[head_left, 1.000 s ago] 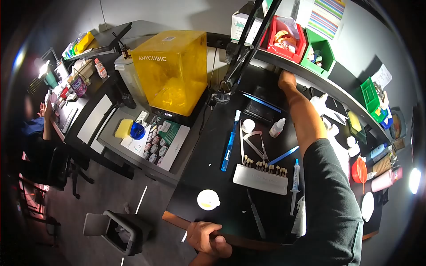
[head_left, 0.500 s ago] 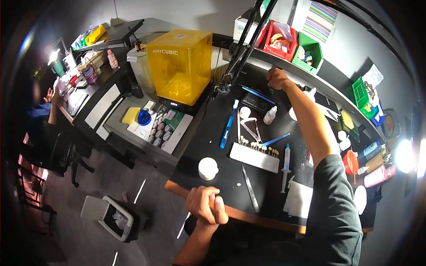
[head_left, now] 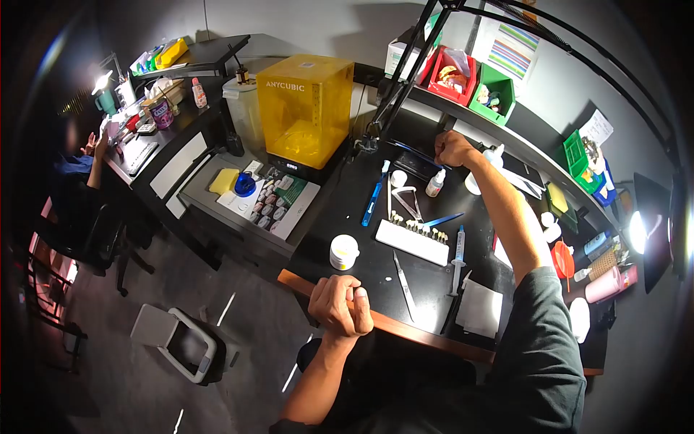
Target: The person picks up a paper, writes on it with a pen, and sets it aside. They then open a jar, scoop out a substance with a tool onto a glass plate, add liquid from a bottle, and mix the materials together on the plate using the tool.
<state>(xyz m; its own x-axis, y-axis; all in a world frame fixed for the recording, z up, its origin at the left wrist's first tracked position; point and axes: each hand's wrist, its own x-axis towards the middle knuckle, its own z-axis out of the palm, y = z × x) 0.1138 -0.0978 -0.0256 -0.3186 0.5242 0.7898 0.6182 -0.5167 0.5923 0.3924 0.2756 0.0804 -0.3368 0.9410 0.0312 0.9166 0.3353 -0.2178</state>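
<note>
My right hand (head_left: 455, 150) reaches to the back of the black bench, its fingers pinched together beside a long black case (head_left: 413, 165). Whatever is between those fingertips, if anything, is hidden. Just below stands a small white dropper bottle (head_left: 435, 185). At the bench's front edge my left hand (head_left: 340, 307) is curled closed, with nothing visible in it. A white jar (head_left: 343, 254) stands just beyond it. Nearby lie a slim metal tool (head_left: 404, 286), a white tooth shade guide (head_left: 410, 243) with several tooth tabs, and a syringe (head_left: 458, 260) with a blue tip.
A yellow-covered ANYCUBIC printer (head_left: 303, 116) stands back left. Red (head_left: 452, 78) and green (head_left: 493, 100) bins sit on the shelf above my right hand. A lamp arm (head_left: 405, 69) crosses there. A bin (head_left: 189, 351) stands on the floor; a person (head_left: 76, 166) sits far left.
My right hand has come back toward me, from the shelf edge to beside the case. My left hand stays closed at the bench edge. The view has shifted slightly.
</note>
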